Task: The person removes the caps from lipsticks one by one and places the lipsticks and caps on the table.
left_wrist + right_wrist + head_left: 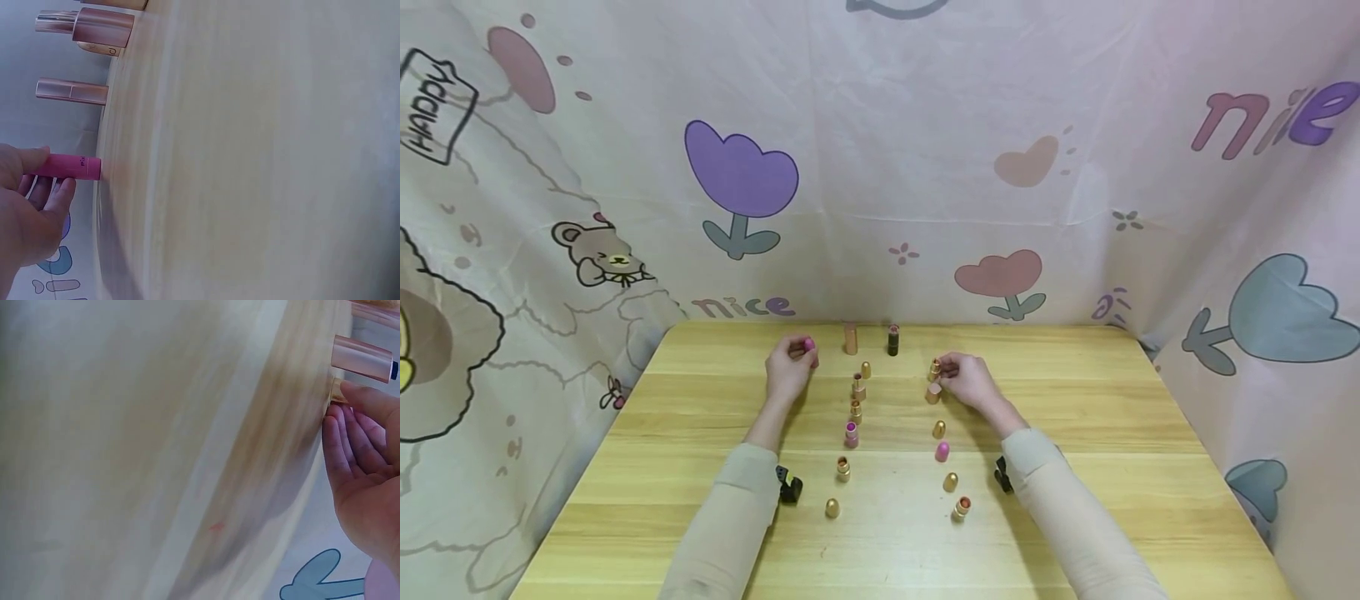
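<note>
The largest thing is a printed cloth point(895, 100), which hangs behind and at both sides, with flowers, a bear and the word "nice" on it. In front of it stands a wooden counter point(895, 550) with light yellow boards. Two arms in beige sleeves point(722, 521) reach over the counter from the near side.

The left hand point(790, 369) grasps a pink tube point(69, 166) between the thumb and the fingers. This tube is upright, at the far left part of the counter, and its lower end is at the surface. The right hand point(972, 381) pinches a small gold tube point(935, 369) with the fingertips, on the far right part. Just beside this one, on the nearer side, there is a rose-gold piece point(933, 392).

Near the wrists, two black devices point(788, 486) are visible.

Between the hands, at the far edge, stand a tall rose-gold tube point(851, 340) and a black tube point(892, 340), apart from each other. Closer to the person, an open magenta tube point(852, 435) stands in the left row.

The smallest things are the rounded caps: one pink cap point(942, 452) in the right row, and several gold caps point(951, 482) in both rows.
</note>
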Available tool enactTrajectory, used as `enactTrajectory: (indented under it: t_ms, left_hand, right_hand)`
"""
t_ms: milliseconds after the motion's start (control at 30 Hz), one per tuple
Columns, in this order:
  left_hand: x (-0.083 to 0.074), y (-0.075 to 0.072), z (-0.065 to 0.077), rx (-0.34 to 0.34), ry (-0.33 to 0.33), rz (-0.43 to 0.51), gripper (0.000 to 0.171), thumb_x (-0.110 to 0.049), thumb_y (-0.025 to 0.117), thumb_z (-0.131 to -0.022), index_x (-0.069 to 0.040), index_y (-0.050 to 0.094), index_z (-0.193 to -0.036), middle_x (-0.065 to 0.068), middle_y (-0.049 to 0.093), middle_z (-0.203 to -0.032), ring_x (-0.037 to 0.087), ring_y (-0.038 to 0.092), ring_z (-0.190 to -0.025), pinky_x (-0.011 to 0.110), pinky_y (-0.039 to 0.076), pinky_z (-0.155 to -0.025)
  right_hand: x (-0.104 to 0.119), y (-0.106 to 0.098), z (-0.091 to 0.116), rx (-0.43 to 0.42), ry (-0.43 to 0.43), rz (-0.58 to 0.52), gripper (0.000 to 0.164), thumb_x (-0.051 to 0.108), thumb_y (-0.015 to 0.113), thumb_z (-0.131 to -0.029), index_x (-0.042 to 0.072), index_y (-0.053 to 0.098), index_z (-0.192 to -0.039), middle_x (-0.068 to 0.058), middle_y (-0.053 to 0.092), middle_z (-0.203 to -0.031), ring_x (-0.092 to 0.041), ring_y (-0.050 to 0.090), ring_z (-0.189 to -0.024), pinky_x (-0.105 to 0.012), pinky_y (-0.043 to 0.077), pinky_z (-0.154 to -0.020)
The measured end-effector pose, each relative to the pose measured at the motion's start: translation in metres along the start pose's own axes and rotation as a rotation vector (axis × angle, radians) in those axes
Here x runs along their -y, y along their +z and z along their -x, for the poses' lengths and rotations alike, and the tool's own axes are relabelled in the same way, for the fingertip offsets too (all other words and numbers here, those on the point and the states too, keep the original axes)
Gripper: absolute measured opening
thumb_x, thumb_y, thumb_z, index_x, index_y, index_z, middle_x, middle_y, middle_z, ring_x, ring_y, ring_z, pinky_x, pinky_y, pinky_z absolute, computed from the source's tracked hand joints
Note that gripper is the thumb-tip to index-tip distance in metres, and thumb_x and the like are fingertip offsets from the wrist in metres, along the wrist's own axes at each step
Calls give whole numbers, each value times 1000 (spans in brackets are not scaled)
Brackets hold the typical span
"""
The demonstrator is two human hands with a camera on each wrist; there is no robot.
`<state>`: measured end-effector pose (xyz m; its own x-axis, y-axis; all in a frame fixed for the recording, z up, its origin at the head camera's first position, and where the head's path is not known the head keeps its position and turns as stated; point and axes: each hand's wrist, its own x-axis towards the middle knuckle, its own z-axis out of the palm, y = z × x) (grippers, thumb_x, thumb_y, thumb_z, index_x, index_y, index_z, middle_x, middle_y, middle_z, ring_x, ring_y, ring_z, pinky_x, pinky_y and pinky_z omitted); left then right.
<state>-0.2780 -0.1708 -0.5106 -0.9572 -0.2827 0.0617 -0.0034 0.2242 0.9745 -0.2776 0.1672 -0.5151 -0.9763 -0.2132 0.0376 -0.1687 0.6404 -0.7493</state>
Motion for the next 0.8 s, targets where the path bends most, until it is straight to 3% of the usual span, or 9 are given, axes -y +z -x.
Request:
enactTrajectory:
  t_ms: [367,500,800]
  left_hand:
    - [-1,-8,11,-15,-69,61,35,1,67,-98,4,59,-132,24,64,-123,35,68,-106,40,63,-93]
    - [-3,-11,20,-58,-92,89,37,-2,69,-97,0,61,-133,19,65,-125,30,65,-112,34,61,-96]
    - [-13,-17,40,-136,-79,281,37,-1,69,-97,2,59,-133,17,65,-124,28,66,-112,34,57,-104]
  right_hand:
    - [-4,-8,12,-9,1,-33,31,1,75,-91,-4,68,-121,-18,74,-113,-33,72,-104,-42,61,-96]
    - [-6,-11,19,-42,-1,-60,32,5,73,-94,-5,66,-124,-20,73,-116,-35,71,-107,-45,60,-97]
    - [3,-21,35,-147,5,-202,42,8,71,-98,-3,59,-136,-21,66,-134,-36,65,-119,-47,56,-105]
